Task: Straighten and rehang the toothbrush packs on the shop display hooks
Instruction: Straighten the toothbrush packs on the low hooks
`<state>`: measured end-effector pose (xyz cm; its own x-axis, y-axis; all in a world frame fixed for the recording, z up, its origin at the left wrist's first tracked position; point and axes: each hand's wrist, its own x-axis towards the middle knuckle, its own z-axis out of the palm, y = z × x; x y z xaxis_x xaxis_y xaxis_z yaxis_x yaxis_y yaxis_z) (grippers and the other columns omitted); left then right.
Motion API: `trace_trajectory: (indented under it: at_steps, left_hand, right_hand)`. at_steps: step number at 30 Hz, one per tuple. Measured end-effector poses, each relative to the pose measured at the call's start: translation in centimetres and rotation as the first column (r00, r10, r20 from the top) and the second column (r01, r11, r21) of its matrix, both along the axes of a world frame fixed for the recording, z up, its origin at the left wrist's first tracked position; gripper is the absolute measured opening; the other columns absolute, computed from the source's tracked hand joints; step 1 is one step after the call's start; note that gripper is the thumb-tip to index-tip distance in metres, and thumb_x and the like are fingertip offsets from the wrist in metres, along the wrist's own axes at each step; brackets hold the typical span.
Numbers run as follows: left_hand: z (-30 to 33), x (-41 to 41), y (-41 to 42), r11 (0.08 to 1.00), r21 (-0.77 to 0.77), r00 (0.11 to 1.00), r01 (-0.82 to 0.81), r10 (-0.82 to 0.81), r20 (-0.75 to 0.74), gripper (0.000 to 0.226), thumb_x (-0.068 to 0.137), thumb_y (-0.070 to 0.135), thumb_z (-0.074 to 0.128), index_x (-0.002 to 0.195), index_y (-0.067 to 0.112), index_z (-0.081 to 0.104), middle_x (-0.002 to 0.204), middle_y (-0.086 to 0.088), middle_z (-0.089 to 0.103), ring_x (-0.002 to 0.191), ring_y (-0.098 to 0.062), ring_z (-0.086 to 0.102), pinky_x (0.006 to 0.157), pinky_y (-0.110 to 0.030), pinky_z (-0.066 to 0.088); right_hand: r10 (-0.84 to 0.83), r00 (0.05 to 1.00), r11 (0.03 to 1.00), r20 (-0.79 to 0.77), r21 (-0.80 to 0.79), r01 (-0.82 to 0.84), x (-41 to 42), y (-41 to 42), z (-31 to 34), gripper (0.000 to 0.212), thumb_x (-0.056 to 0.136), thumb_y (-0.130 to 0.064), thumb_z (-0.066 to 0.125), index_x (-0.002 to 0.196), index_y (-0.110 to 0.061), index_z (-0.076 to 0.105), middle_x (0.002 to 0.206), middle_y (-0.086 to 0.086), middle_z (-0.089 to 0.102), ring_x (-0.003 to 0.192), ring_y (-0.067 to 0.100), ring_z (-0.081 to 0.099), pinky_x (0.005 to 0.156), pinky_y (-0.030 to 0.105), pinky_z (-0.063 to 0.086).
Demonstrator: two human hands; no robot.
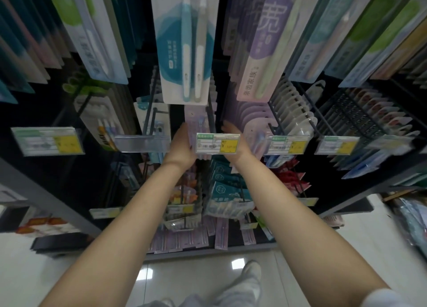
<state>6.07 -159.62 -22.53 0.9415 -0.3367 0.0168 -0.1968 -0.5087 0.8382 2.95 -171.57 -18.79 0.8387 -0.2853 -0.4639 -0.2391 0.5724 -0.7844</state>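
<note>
Hands [182, 145] flanking lilac packs [196, 119]

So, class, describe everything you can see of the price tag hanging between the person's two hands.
The price tag is a small white card with a green strip along its top, a yellow price box at its right and blurred, unreadable print, apparently in a clear holder at the front end of a hook. It hangs roughly level, facing the camera. The left hand is beside its left edge; the right hand is partly hidden behind it. Contact cannot be told.
</note>
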Motion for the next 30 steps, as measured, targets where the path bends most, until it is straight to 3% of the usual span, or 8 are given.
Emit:
trace_trajectory:
  at_steps: [3, 6, 9, 14, 19, 23, 26, 30]
  left_hand:
    - [0.0, 0.0, -0.2, 0.995, -0.076, 0.998, -0.067, 0.067, -0.008, 0.030, 0.093, 0.025, 0.051, 0.121, 0.014, 0.048, 0.113, 0.002, 0.053, 0.102, -0.009, 0.049, 0.083, -0.022, 0.036]
    - [-0.3, 0.3, -0.5, 0.974, -0.135, 0.983, -0.181, 0.178, -0.036, 0.027, 0.094, 0.020, 0.052, 0.119, 0.013, 0.050, 0.107, 0.003, 0.056, 0.097, -0.010, 0.053, 0.077, -0.019, 0.038]
    - [-0.3, 0.5, -0.5, 0.945, -0.134, 0.955, -0.298, 0.292, -0.060, 0.023, 0.094, 0.016, 0.050, 0.116, 0.008, 0.051, 0.105, -0.002, 0.058, 0.093, -0.013, 0.053, 0.076, -0.023, 0.040]
    - [-1.0, 0.8, -0.5, 0.916, -0.175, 0.933, -0.360, 0.357, -0.048, 0.013, 0.094, 0.011, 0.047, 0.102, 0.004, 0.055, 0.092, -0.006, 0.056, 0.084, -0.016, 0.051, 0.070, -0.024, 0.038]
    - [-1.6, 0.4, -0.1, 0.909, -0.230, 0.935, -0.346, 0.354, -0.007, 0.009, 0.093, 0.008, 0.048, 0.094, 0.002, 0.055, 0.086, -0.009, 0.056, 0.079, -0.017, 0.050, 0.070, -0.027, 0.038]
    - [-1.4, -1.1, 0.3, 0.930, -0.197, 0.949, -0.310, 0.316, 0.000, 0.015, 0.095, 0.013, 0.045, 0.099, 0.002, 0.054, 0.088, -0.010, 0.057, 0.081, -0.019, 0.052, 0.068, -0.028, 0.038]
    - [-1.4, -2.5, 0.8, 0.941, -0.162, 0.950, -0.296, 0.308, 0.051, 0.019, 0.096, 0.019, 0.045, 0.103, 0.004, 0.055, 0.091, -0.009, 0.059, 0.082, -0.020, 0.053, 0.064, -0.025, 0.034]
    - [-1.8, -4.3, 1.3, 0.946, -0.199, 0.957, -0.254, 0.276, 0.091, 0.013, 0.094, 0.015, 0.049, 0.100, 0.007, 0.057, 0.090, -0.008, 0.061, 0.082, -0.017, 0.054, 0.061, -0.027, 0.037]
  right_hand:
    - [0.015, 0.999, 0.999, 0.035, 0.042, -0.017, 0.7, 0.3, -0.1, 0.038, 0.101, -0.014, 0.032, 0.137, -0.003, 0.038, 0.133, 0.013, 0.047, 0.111, 0.027, 0.055, 0.078, 0.022, 0.047]
    - [0.049, 0.997, 0.998, 0.054, -0.029, -0.048, 1.3, 0.6, -0.7, 0.023, 0.098, -0.003, 0.032, 0.095, -0.002, 0.055, 0.087, 0.011, 0.056, 0.064, 0.018, 0.059, 0.045, 0.015, 0.049]
    - [0.043, 0.998, 0.985, 0.053, -0.167, -0.034, 1.9, 0.5, -1.5, 0.027, 0.096, 0.000, 0.034, 0.079, -0.007, 0.054, 0.077, 0.007, 0.054, 0.065, 0.017, 0.052, 0.047, 0.015, 0.048]
    - [0.041, 0.997, 0.994, 0.060, -0.108, -0.034, 2.5, 0.6, -1.6, 0.025, 0.093, -0.014, 0.045, 0.076, -0.014, 0.063, 0.068, -0.001, 0.067, 0.075, 0.019, 0.057, 0.074, 0.029, 0.047]
    - [0.099, 0.987, 0.964, 0.128, -0.260, -0.063, 1.9, 0.7, -0.8, 0.020, 0.096, -0.006, 0.040, 0.091, -0.014, 0.058, 0.085, -0.002, 0.060, 0.077, 0.010, 0.055, 0.066, 0.018, 0.046]
    - [0.096, 0.984, 0.960, 0.151, -0.276, -0.051, 1.1, 0.8, -1.1, 0.022, 0.096, -0.003, 0.036, 0.094, -0.010, 0.057, 0.086, 0.000, 0.059, 0.077, 0.012, 0.055, 0.064, 0.017, 0.049]
    - [0.079, 0.983, 0.984, 0.163, -0.172, -0.051, -0.1, 0.9, -0.5, 0.026, 0.096, -0.002, 0.033, 0.086, -0.009, 0.056, 0.073, -0.001, 0.061, 0.070, 0.012, 0.053, 0.057, 0.015, 0.047]
    - [0.188, 0.976, 0.871, 0.109, -0.477, -0.114, -2.2, 1.1, -0.6, 0.024, 0.094, 0.002, 0.042, 0.106, -0.013, 0.056, 0.082, -0.007, 0.057, 0.077, 0.009, 0.055, 0.065, 0.013, 0.047]
